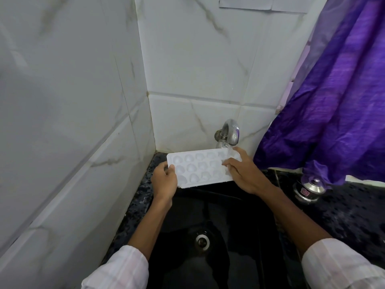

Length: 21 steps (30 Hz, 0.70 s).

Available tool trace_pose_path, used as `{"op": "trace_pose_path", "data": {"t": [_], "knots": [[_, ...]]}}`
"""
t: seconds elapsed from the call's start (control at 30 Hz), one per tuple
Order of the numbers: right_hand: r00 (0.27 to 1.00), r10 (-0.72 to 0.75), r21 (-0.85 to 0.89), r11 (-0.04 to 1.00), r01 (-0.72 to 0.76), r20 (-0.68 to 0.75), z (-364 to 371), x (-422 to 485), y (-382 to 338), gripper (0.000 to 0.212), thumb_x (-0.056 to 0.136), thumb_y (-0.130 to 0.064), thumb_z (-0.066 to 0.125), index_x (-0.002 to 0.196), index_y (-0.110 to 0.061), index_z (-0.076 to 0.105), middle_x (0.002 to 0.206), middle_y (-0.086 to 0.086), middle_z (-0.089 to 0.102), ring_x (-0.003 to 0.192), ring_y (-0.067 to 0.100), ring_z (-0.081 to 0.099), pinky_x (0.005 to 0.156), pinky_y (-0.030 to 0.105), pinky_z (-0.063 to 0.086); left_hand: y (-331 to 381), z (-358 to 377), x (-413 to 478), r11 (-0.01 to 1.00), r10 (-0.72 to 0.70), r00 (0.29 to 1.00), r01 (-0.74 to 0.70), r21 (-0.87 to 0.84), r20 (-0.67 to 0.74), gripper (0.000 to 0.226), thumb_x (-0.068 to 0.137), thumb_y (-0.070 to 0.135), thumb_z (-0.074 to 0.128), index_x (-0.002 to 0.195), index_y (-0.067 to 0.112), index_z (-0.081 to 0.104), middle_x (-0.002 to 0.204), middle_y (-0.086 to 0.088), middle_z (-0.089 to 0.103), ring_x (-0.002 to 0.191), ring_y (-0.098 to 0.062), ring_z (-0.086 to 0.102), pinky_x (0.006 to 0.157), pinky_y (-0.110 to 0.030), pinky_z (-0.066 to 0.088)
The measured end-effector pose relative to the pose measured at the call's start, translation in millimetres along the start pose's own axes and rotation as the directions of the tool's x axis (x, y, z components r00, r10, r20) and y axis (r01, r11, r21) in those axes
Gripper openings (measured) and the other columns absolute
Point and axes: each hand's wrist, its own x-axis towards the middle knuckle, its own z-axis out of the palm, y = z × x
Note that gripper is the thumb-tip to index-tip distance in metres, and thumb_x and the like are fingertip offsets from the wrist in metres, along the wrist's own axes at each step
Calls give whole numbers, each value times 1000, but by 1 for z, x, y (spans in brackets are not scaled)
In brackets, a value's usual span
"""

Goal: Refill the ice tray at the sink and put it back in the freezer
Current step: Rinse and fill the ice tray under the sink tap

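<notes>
A white ice tray (201, 166) with rounded cells is held level over the black sink (227, 230), just below the chrome tap (228, 133). Water runs from the tap onto the tray's right end. My left hand (165, 181) grips the tray's left end, thumb on top. My right hand (242, 171) lies over the tray's right end, fingers spread across its top under the stream; how firmly it grips is hidden.
White marble-look tiles close in the left and back walls. A purple curtain (333, 97) hangs at the right. A steel lidded pot (309, 189) stands on the dark speckled counter (354, 215) right of the sink. The drain (202, 241) lies below.
</notes>
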Motion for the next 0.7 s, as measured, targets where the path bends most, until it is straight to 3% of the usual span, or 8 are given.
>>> {"op": "trace_pose_path", "data": {"t": [0.17, 0.4, 0.57, 0.7], "knots": [[999, 35, -43, 998, -36, -27, -1, 0, -4, 29, 103, -26, 41, 122, -23, 63, 157, 9, 28, 142, 29, 29, 109, 45, 40, -1, 1, -6, 999, -25, 1000, 25, -33, 1, 31, 101, 13, 45, 77, 26, 59, 91, -2, 69, 92, -27, 69, 82, -50, 59], [997, 71, -14, 997, -71, 13, -3, -6, -3, 31, 105, -30, 36, 122, -23, 61, 158, 2, 25, 139, 21, 34, 105, 41, 44, 3, 4, -7, 1000, -19, 1000, 19, -17, 14, 28, 101, 14, 47, 80, 26, 62, 87, 0, 69, 89, -25, 70, 79, -48, 60], [998, 57, 102, 993, -54, -27, 0, -9, 1, 27, 103, -31, 43, 128, -25, 51, 159, 1, 20, 142, 19, 31, 108, 32, 35, 6, 5, -3, 998, -50, 999, 51, -36, 15, 22, 102, 16, 46, 90, 19, 65, 95, -4, 70, 90, -24, 69, 82, -53, 60], [996, 54, 167, 985, -42, -68, 1, -10, 3, 14, 101, -34, 46, 115, -29, 48, 155, -2, 24, 136, 18, 38, 100, 27, 36, 7, 5, 2, 999, -38, 999, 37, -29, -4, 27, 103, 16, 46, 82, 25, 62, 93, -3, 69, 83, -20, 67, 82, -51, 60]]}}
